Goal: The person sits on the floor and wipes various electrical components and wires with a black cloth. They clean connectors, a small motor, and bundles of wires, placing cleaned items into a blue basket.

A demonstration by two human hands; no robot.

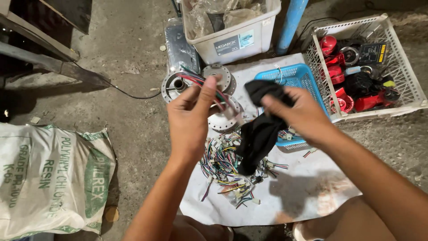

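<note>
My left hand (189,118) is raised over a white sheet (307,187) and pinches a bundle of coloured wires (209,85) that ends in a small white connector. In my right hand (301,114) I hold a black cloth (258,134), which hangs down beside the wire end. Below both hands a tangle of coloured wire harnesses (227,167) with white plugs lies on the sheet. Round metal hub parts (176,85) lie behind my left hand, partly hidden by it.
A blue basket (303,78) sits behind my right hand, and a white crate (401,71) of red and black parts stands at the right. A white bin (232,38) with plastic bags is at the back. A printed sack (53,174) lies at the left on concrete.
</note>
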